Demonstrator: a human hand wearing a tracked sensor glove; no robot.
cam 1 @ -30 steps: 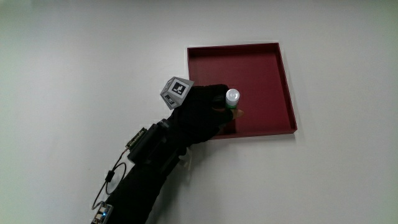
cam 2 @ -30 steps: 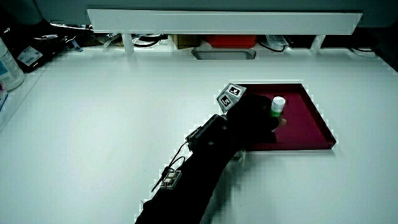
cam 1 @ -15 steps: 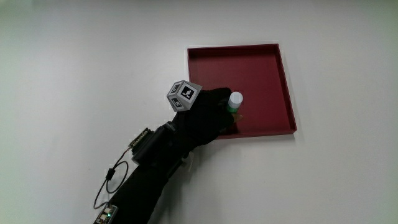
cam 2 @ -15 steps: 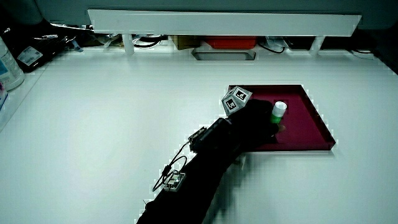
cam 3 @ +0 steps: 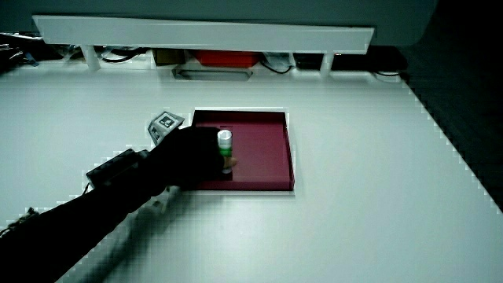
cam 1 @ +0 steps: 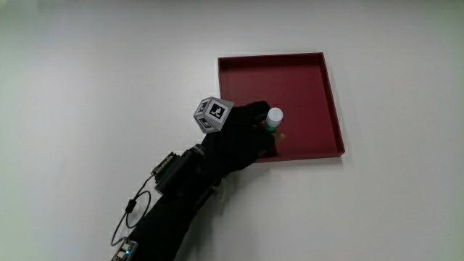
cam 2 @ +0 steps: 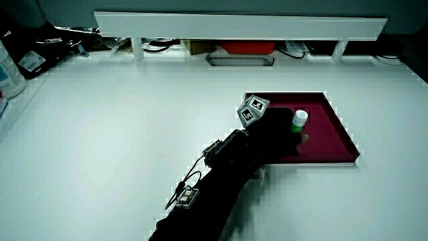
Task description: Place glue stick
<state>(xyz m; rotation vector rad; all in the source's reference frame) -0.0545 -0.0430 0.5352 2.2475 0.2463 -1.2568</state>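
The hand (cam 1: 243, 138) clasps the glue stick (cam 1: 273, 119) upright, its white cap clear above the fingers. Its base stands inside the red tray (cam 1: 319, 87), seemingly to steady it for release.

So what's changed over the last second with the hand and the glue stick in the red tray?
Very little. The hand has eased slightly deeper over the tray, carrying the glue stick a touch farther in. The stick stays upright in the fingers, low in the part of the tray nearest the person; whether it touches the floor yet I cannot tell. It has not been let go. The tray has not moved.
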